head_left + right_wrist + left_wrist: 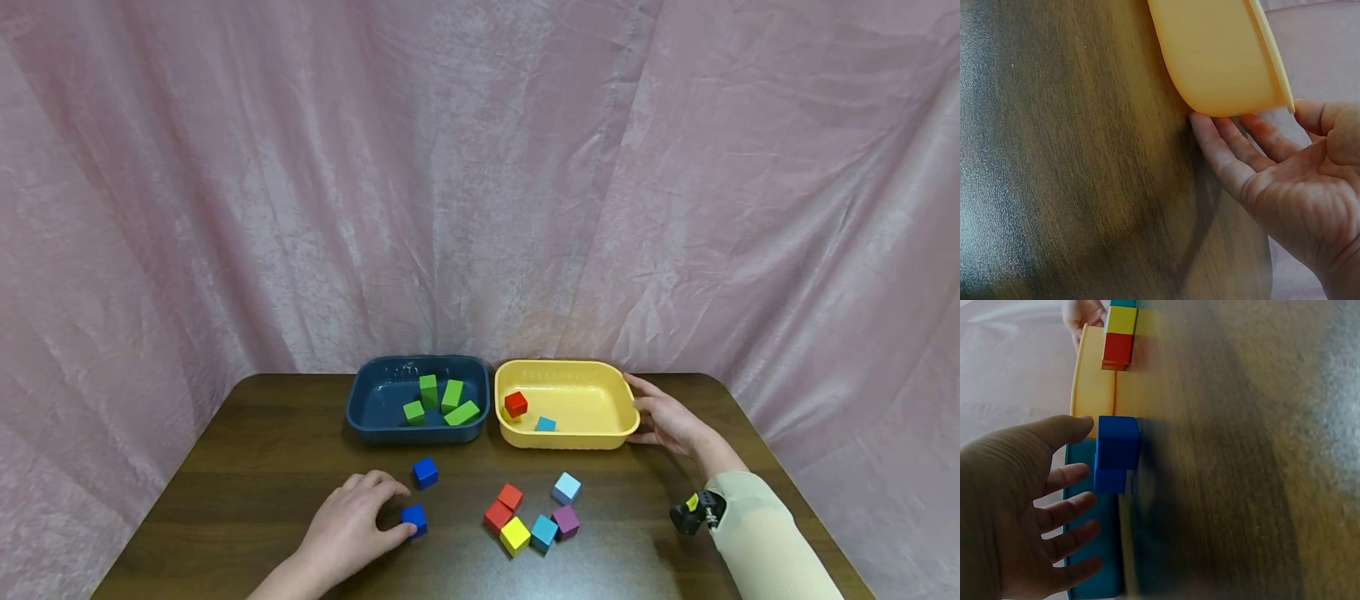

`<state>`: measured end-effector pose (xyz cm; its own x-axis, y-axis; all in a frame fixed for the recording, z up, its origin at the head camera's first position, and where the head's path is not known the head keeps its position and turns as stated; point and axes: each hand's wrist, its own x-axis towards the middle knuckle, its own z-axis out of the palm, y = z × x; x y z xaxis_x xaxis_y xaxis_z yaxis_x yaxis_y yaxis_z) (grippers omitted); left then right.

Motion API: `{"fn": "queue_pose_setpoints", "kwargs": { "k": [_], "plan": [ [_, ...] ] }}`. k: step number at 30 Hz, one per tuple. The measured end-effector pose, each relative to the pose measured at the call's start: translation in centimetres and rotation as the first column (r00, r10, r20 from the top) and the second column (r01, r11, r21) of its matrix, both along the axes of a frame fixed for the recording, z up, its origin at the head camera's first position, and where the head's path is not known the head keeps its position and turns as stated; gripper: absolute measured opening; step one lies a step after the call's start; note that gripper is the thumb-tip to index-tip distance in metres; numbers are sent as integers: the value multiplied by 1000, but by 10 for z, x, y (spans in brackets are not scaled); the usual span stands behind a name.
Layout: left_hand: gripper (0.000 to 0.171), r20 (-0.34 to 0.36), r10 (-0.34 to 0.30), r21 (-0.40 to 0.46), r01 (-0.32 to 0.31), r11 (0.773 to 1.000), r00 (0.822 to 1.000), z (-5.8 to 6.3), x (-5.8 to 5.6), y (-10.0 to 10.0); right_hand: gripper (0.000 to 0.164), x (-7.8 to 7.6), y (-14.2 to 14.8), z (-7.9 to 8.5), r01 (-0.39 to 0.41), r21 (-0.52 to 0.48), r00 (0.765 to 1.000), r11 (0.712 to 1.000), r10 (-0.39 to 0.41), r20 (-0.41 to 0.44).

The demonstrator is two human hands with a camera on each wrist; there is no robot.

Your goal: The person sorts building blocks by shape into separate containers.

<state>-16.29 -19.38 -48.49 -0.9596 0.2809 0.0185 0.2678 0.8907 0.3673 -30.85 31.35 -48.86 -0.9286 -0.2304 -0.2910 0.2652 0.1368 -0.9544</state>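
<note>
My left hand reaches low over the table with fingers spread, thumb tip right at the near blue cube. Another blue cube lies just beyond, near the fingertips. In the left wrist view the thumb and fingers are apart, and the near blue cube overlaps the farther one. At the right end of the yellow bin is my right hand, its fingers extended against the outer wall. The right wrist view has the thumb at the bin's rim and the fingertips along its lower side.
A dark blue bin with several green blocks stands left of the yellow one. Inside the yellow bin are a red cube and a blue block. Mid-table lie red cubes, a yellow cube and several others. A pink curtain hangs behind.
</note>
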Motion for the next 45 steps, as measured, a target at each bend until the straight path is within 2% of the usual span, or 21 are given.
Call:
{"fn": "queue_pose_setpoints", "kwargs": {
  "k": [14, 30, 45],
  "plan": [
    [44, 0, -3, -25, 3, 1000, 1000, -9, 1, 1, 68, 1, 1, 2, -23, 4, 1000, 1000, 23, -13],
    [35, -8, 7, -31, -7, 999, 1000, -13, 2, 2, 67, 1, 1, 1, -23, 1, 1000, 1000, 23, -13],
    [28, -62, -3, -15, 2, 1000, 998, -13, 2, 2, 66, 1, 1, 3, -30, -4, 999, 1000, 30, -13]
  ]
}}
